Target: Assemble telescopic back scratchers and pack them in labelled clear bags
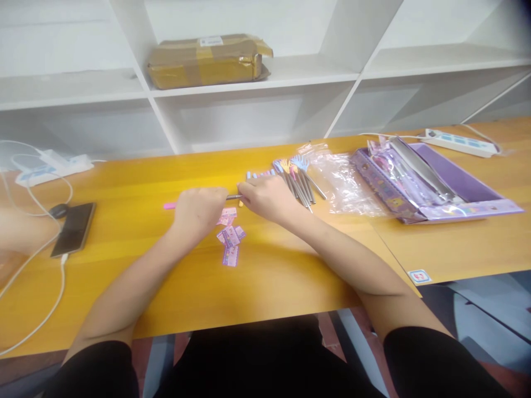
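My left hand (199,210) is wrapped round a back scratcher, whose pink handle end (170,206) pokes out on the left. Its thin metal rod (233,197) crosses the gap to my right hand (265,194), which is closed on the other end. A small yellow bit shows under the right fingers; I cannot tell what it belongs to. Several small pink and purple printed cards (230,237) lie just below the hands. Right of my right hand lies a bunch of back scratchers (299,179) with metal rods and blue, yellow and pink hand-shaped heads.
Crumpled clear plastic (342,182) lies beside an open purple box (464,209) with wrapped items inside. A phone (73,229) with cables and a power strip (53,168) are at left; another power strip (460,142) is far right. A taped carton (207,62) sits on the white shelf.
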`<move>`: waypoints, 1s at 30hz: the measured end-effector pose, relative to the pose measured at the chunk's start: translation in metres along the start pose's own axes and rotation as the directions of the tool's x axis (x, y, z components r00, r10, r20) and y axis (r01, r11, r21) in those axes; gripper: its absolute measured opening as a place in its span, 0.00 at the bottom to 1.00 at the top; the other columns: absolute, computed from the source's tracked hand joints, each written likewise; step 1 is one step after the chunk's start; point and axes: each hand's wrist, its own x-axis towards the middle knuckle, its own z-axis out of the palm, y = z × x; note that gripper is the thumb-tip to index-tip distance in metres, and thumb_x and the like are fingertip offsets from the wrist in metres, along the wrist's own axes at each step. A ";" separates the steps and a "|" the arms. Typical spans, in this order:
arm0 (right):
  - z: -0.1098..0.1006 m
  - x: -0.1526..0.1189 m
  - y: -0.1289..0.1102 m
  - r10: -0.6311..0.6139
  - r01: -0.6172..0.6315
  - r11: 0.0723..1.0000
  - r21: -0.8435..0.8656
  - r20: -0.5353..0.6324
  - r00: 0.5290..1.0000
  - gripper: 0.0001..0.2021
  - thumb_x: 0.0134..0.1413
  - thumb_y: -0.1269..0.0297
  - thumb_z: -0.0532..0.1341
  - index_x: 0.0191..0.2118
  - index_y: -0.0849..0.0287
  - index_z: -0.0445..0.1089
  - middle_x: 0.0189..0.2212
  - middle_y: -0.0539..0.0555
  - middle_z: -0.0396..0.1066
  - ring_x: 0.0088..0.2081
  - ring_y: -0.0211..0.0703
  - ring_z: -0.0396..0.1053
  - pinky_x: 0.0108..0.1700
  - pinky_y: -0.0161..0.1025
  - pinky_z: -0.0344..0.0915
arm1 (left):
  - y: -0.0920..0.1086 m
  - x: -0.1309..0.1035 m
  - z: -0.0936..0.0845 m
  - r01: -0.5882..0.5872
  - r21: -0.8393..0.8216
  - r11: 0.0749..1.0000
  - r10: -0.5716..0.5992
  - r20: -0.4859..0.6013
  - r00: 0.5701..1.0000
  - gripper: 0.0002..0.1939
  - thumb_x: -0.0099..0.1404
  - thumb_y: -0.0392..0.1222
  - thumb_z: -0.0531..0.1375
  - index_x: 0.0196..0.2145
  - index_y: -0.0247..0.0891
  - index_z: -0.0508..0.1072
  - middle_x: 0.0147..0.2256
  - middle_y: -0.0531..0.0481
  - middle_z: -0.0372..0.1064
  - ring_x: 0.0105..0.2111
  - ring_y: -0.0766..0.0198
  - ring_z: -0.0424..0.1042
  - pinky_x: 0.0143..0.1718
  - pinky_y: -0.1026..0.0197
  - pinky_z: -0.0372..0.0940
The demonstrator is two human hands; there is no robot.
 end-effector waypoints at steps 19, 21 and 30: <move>-0.014 -0.003 0.034 0.069 -0.074 0.997 -0.030 -0.154 0.986 0.12 0.65 0.71 0.55 0.33 0.58 0.74 0.24 0.52 0.68 0.26 0.40 0.49 0.33 0.42 0.42 | -0.041 0.008 0.000 0.096 0.078 0.992 -0.086 -0.123 0.989 0.14 0.65 0.30 0.54 0.31 0.40 0.79 0.26 0.43 0.72 0.27 0.51 0.75 0.28 0.56 0.51; -0.019 -0.004 0.040 0.078 -0.083 0.996 -0.019 -0.172 0.982 0.11 0.65 0.71 0.55 0.34 0.57 0.74 0.24 0.52 0.67 0.26 0.40 0.49 0.34 0.42 0.42 | -0.053 0.010 -0.002 0.112 0.094 0.989 -0.098 -0.139 0.985 0.14 0.67 0.31 0.54 0.31 0.40 0.78 0.25 0.44 0.71 0.26 0.52 0.74 0.29 0.56 0.50; -0.022 -0.004 0.051 0.064 -0.073 0.997 -0.037 -0.216 0.974 0.10 0.66 0.71 0.55 0.35 0.57 0.72 0.25 0.52 0.67 0.27 0.41 0.50 0.34 0.42 0.44 | -0.083 0.018 -0.004 0.133 0.071 0.989 -0.116 -0.201 0.973 0.11 0.65 0.32 0.55 0.28 0.41 0.75 0.24 0.45 0.67 0.27 0.53 0.71 0.32 0.55 0.49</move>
